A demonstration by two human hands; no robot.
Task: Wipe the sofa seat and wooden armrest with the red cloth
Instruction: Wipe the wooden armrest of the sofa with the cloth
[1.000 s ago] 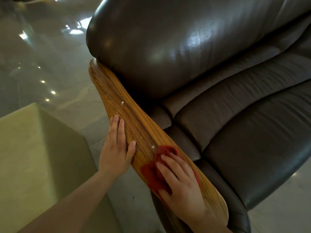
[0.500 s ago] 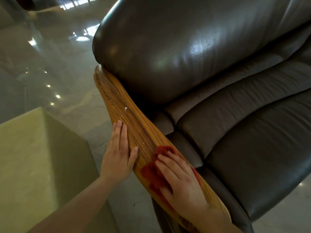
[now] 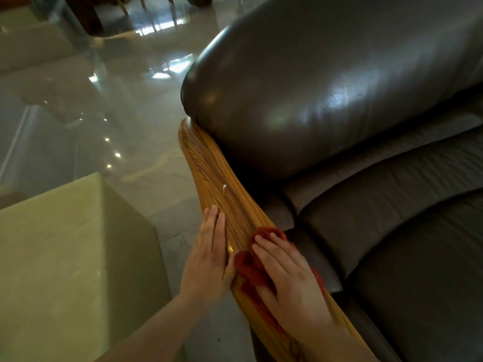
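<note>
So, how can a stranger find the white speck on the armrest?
Start at the dark leather sofa and its wooden armrest. Beyond the fingertips of the left hand lies the white speck. It is a tiny curved fleck, bright against brown grain.

Wooden armrest (image 3: 206,163) is seen running near-right to far-left. Red cloth (image 3: 245,265) is pressed on its near part by the right hand (image 3: 290,280); left hand (image 3: 207,261) is laid flat along its left edge. White speck (image 3: 224,187) is seen farther up.

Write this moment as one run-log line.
step: armrest wipe | right hand: presses red cloth on wooden armrest | left hand: flat on its outer edge
</note>
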